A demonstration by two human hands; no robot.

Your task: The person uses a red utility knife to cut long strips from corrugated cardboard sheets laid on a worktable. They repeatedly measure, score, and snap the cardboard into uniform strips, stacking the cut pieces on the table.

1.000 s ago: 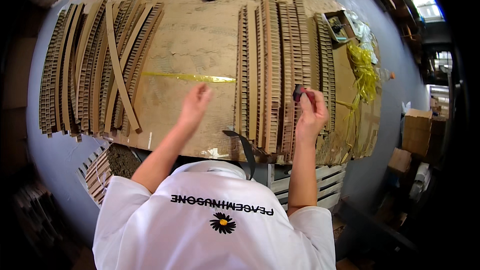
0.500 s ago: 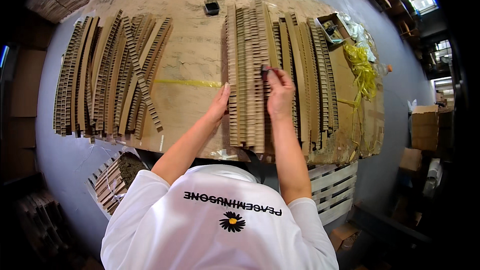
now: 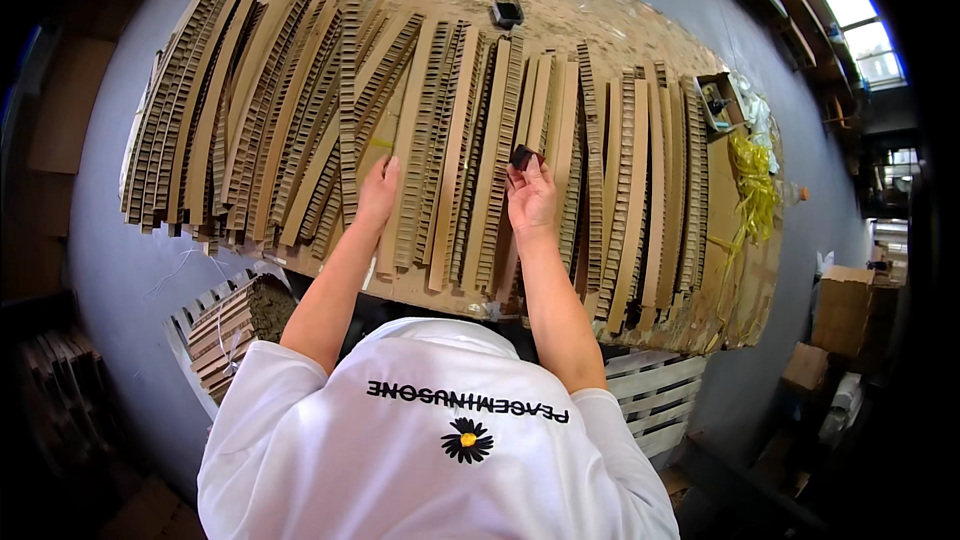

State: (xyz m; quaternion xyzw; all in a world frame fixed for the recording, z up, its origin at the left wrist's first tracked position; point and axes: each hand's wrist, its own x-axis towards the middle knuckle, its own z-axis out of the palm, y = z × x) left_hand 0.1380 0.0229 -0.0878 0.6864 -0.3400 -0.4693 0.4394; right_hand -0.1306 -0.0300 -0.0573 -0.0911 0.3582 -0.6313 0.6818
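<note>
Long strips of brown honeycomb cardboard (image 3: 409, 150) lie side by side in the middle of the table. My left hand (image 3: 376, 194) rests by the left side of this group, its fingers stretched out and holding nothing. Over the middle strips, my right hand (image 3: 532, 198) is closed on a small dark block with a reddish side (image 3: 524, 157), pinched in its fingertips. What exactly the block is I cannot make out. Another group of honeycomb strips (image 3: 272, 120) lies to the left, some crossing at angles, and more strips (image 3: 640, 190) lie to the right.
A small black tray (image 3: 507, 10) sits beyond the strips on the cardboard-covered table (image 3: 610, 10). At the right end are an open box (image 3: 718, 105) and tangled yellow strapping (image 3: 752, 170). Bundled cardboard pieces (image 3: 225, 340) on a pallet stand below the near left edge.
The middle strips have spread out leftward, up to the left group, covering bare tabletop and most of the yellow tape. My left hand moved left with them; my right hand still holds the dark block.
</note>
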